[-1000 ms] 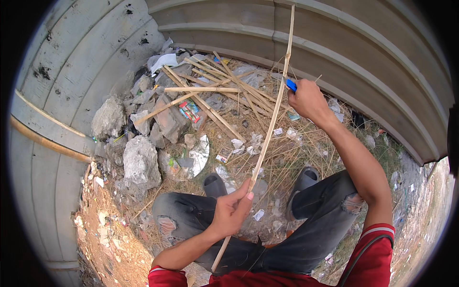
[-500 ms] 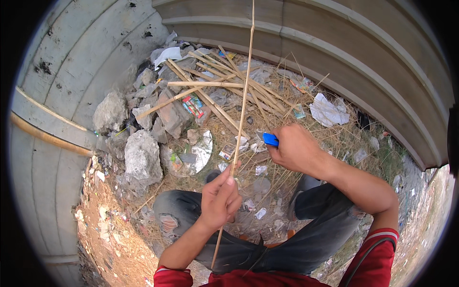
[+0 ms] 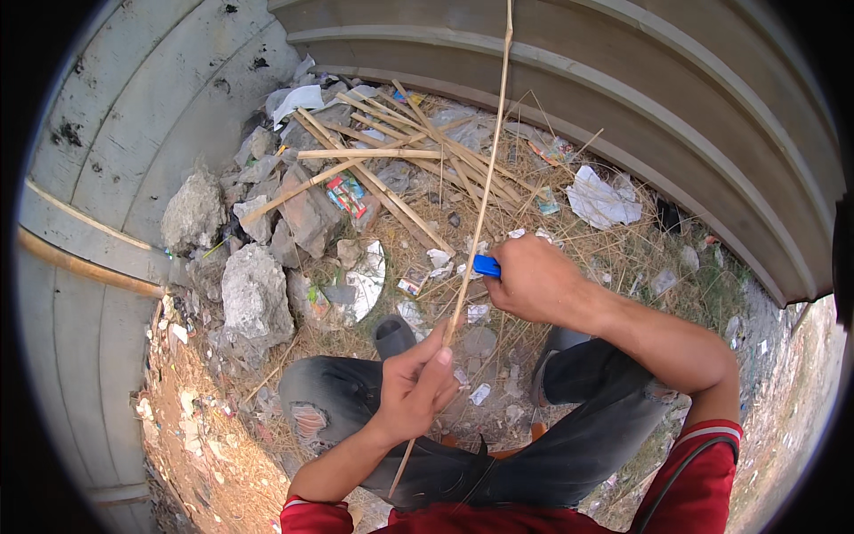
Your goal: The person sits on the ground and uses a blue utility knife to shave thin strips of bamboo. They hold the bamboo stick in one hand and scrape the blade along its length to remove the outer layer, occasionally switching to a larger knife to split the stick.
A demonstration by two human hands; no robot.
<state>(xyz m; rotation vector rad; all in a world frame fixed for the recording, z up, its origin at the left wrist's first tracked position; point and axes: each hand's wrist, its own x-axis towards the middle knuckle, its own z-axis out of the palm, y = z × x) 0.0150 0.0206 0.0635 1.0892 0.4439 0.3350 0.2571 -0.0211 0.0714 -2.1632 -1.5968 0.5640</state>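
Observation:
A long thin bamboo strip runs upright and slightly slanted through the middle of the view. Its top passes out of the frame, and its lower end hangs over my lap. My left hand pinches it between thumb and fingers, just above my knees. In my closed right hand is a blue utility knife, held by its handle a little above the left hand. The knife's front end is right beside the strip; whether the blade touches it I cannot tell.
Several split bamboo strips lie piled on the ground ahead. Broken concrete chunks are at the left. White paper scraps and dry grass litter the ground. Corrugated metal panels stand behind, and pale panels at the left.
The knife in my right hand has moved left, up against the strip. The strip's upper part has tilted to the right, and my left hand sits slightly lower.

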